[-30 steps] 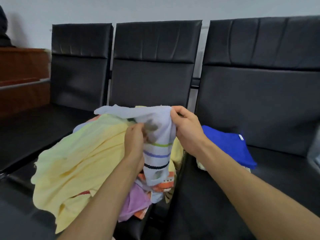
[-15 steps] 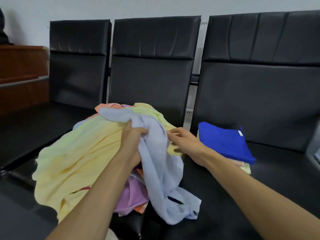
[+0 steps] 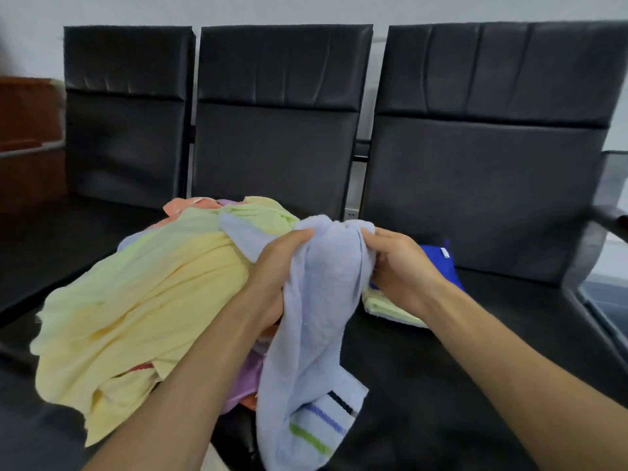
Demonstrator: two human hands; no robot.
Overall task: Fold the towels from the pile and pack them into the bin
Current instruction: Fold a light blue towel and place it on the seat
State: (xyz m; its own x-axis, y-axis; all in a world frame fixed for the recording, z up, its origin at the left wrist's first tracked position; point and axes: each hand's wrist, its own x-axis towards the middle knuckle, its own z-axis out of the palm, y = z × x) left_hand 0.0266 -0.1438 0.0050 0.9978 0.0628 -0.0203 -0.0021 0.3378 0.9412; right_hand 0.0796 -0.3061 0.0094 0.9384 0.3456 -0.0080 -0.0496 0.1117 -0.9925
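What changed: Half a second ago my right hand (image 3: 404, 270) lay low against the cloth with its fingers loose. Now it is up and grabs the light blue towel (image 3: 316, 334) at the top, close to my left hand (image 3: 275, 266). The towel's bottom end lay bunched on the seat then. Now it hangs longer and its stripes show.
My left hand: It grips the top left of the light blue towel, fingers curled into the cloth.
My right hand: It pinches the top right of the same towel, fingers bent around a fold.
Gap between my hands: Small, with a hump of towel between them.
Where the towel is: In the air in front of me, over the edge of the pile (image 3: 136, 300). Its bottom end reaches down to the black seat (image 3: 441, 385).
How the towel looks: Soft, fuzzy and wrinkled, not folded yet. Near the bottom are a green stripe, a blue stripe and a dark stripe.
The pile: On the middle seat, to my left. A big yellow towel is on top, with orange, purple and light green bits peeking out.
Folded towels: A dark blue towel (image 3: 438, 256) lies on a pale green towel (image 3: 384, 305) on the right seat, just behind my right hand.
Chairs: Three black chairs (image 3: 278, 130) stand side by side against a pale wall.
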